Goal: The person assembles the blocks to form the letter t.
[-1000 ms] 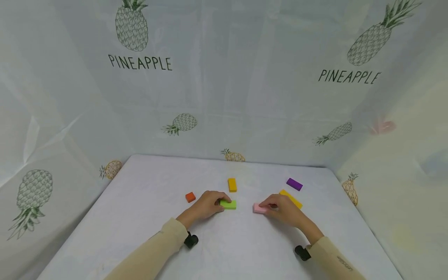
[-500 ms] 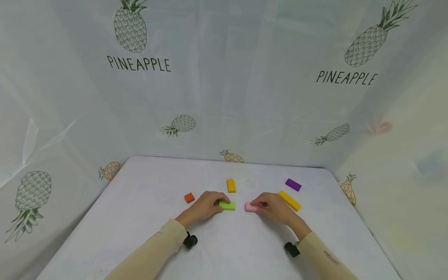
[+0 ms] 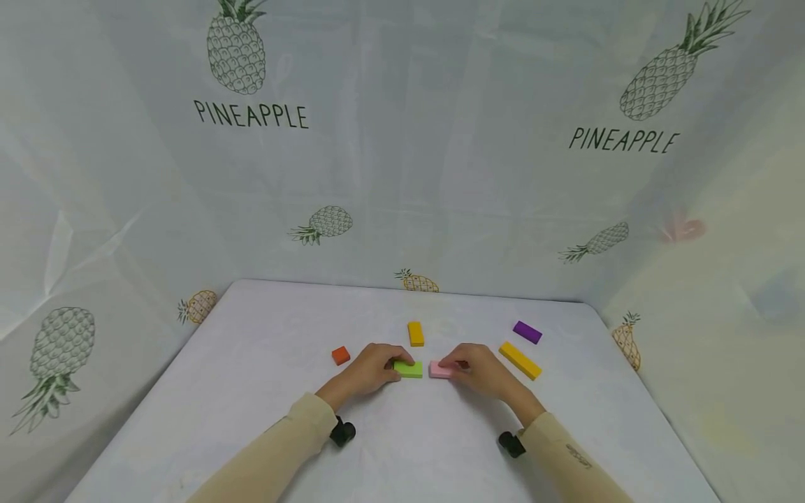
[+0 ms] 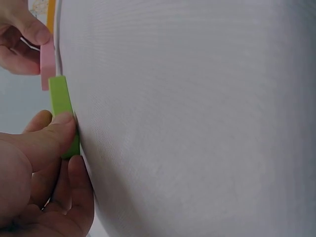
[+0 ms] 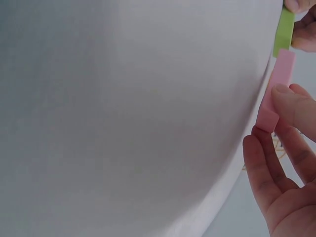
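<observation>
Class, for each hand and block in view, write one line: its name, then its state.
Left hand: gripping the green block
Right hand: gripping the pink block
Green block: held, a narrow gap from the pink block
Pink block: held, lengthwise in line with the green block
Orange-red block: untouched
Short yellow block: untouched
Long yellow block: untouched, lying slanted
Purple block: untouched, lying slanted

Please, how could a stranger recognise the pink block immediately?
On the white table, find the person's right hand. It pinches the pink block, just right of the lime-green block in the left hand. No other block is pink.
</observation>
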`<state>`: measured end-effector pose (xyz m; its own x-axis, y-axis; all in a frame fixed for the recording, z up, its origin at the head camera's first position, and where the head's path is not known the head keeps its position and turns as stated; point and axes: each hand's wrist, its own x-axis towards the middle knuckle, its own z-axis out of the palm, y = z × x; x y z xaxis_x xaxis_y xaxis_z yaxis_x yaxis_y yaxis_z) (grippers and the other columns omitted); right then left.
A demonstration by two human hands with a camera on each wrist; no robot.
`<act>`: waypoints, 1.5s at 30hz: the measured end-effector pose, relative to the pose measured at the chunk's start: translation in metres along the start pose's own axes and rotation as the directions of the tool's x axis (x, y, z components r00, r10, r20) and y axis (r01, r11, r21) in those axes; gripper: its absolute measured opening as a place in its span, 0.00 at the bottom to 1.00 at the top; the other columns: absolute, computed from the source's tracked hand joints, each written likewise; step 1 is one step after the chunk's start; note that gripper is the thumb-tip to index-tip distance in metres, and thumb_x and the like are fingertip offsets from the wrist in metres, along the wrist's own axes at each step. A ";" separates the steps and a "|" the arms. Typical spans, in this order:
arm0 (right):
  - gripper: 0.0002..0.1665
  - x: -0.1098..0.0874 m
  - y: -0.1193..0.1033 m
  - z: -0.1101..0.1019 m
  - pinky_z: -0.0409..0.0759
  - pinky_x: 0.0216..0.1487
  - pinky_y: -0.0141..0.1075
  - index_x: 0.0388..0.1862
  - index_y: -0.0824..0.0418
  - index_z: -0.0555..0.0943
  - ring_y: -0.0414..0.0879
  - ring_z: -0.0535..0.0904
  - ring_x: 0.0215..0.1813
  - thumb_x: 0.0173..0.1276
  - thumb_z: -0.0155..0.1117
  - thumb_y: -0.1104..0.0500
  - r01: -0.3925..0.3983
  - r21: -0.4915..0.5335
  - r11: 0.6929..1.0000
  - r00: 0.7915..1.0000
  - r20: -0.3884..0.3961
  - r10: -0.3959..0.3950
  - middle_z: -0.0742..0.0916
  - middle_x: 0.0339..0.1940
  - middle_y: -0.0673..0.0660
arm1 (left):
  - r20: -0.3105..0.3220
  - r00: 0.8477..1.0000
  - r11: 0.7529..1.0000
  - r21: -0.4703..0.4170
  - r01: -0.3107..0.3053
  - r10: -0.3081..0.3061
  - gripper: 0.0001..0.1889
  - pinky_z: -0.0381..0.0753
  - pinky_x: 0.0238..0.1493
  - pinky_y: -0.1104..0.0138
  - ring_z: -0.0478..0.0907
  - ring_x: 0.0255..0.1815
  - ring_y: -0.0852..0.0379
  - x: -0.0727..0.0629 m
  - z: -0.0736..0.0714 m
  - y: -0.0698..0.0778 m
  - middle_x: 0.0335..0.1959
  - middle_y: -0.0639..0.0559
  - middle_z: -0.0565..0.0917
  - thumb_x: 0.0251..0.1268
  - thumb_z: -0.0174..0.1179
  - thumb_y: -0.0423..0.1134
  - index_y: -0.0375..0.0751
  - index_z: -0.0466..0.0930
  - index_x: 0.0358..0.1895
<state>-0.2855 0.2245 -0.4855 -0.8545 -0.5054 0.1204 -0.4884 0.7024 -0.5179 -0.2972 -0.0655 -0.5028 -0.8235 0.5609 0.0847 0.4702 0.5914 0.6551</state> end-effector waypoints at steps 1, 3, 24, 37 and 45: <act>0.15 0.001 0.000 0.000 0.86 0.57 0.39 0.54 0.50 0.91 0.41 0.84 0.50 0.72 0.74 0.63 -0.001 -0.002 1.000 1.000 0.001 0.001 0.90 0.47 0.43 | -0.001 1.000 1.000 0.003 -0.001 0.001 0.16 0.76 0.49 0.67 0.74 0.44 0.59 0.000 0.000 0.000 0.50 0.61 0.87 0.70 0.70 0.31 0.51 0.88 0.57; 0.15 0.002 -0.001 0.001 0.86 0.57 0.40 0.54 0.51 0.92 0.42 0.84 0.49 0.71 0.75 0.63 0.002 0.003 1.000 1.000 -0.001 -0.002 0.90 0.47 0.44 | -0.002 1.000 1.000 0.004 -0.004 0.004 0.16 0.75 0.49 0.67 0.74 0.44 0.59 0.000 0.000 0.001 0.50 0.60 0.87 0.70 0.70 0.30 0.50 0.88 0.57; 0.14 0.006 -0.011 0.007 0.86 0.58 0.44 0.53 0.53 0.92 0.43 0.82 0.49 0.70 0.75 0.65 -0.035 0.028 0.999 0.999 0.018 0.034 0.90 0.47 0.46 | -0.008 1.000 1.000 0.000 -0.001 0.001 0.16 0.75 0.49 0.66 0.75 0.44 0.59 -0.001 0.000 0.002 0.49 0.60 0.87 0.70 0.70 0.30 0.51 0.88 0.56; 0.15 0.009 -0.007 0.008 0.85 0.59 0.43 0.54 0.52 0.92 0.42 0.82 0.48 0.71 0.75 0.63 -0.006 0.028 1.000 1.000 0.025 0.006 0.91 0.48 0.46 | -0.003 1.000 1.000 -0.006 0.016 -0.016 0.16 0.76 0.51 0.65 0.75 0.45 0.59 0.000 0.001 -0.001 0.49 0.62 0.87 0.70 0.70 0.31 0.53 0.88 0.56; 0.15 0.010 -0.007 0.009 0.85 0.59 0.46 0.54 0.54 0.92 0.44 0.83 0.48 0.70 0.75 0.64 -0.017 0.043 0.999 1.000 0.023 0.016 0.91 0.48 0.48 | 0.000 1.000 1.000 -0.004 0.015 -0.015 0.16 0.77 0.51 0.66 0.75 0.45 0.60 0.002 0.002 -0.004 0.49 0.64 0.86 0.71 0.70 0.32 0.54 0.88 0.57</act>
<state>-0.2893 0.2099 -0.4881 -0.8579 -0.5054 0.0925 -0.4656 0.6887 -0.5558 -0.3001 -0.0652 -0.5069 -0.8304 0.5520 0.0754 0.4569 0.5972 0.6592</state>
